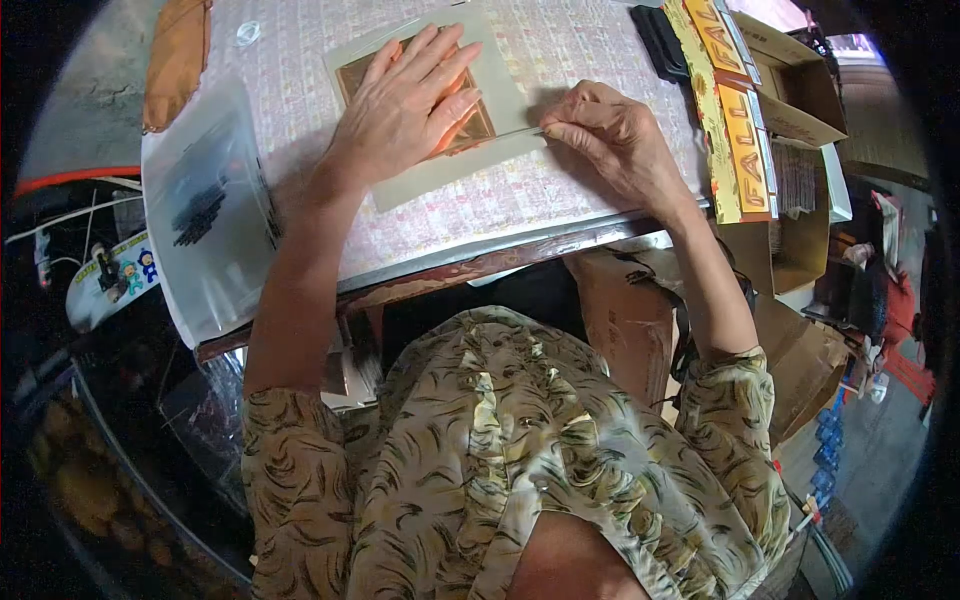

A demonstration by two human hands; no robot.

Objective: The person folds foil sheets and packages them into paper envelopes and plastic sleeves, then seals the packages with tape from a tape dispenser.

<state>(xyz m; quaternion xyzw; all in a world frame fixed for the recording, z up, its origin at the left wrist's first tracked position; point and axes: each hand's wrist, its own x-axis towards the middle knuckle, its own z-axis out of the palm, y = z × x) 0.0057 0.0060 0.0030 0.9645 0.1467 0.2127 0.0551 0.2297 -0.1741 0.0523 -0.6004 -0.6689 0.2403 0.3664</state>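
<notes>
My left hand (405, 110) lies flat with fingers stretched over a shiny orange-copper rectangular panel (484, 122), covering most of it. Beneath the panel is a larger pale, smooth sheet (415, 187), set at a slant on the patterned tablecloth. To the right, my right hand (615, 135) is closed in a pinch, thumb against forefinger, beside the sheet's right edge. A thin strip (522, 132) runs from the panel's lower right corner to those fingertips.
Orange signs reading "FALL" (741, 150) line the table's right edge, with a black case (660, 45) beside them. Cardboard boxes (800, 85) stand beyond. At left are a clear plastic bag (225, 125) containing dark sticks (203, 212) and a brown cloth (178, 60). A small clear ring (248, 34) lies near the back.
</notes>
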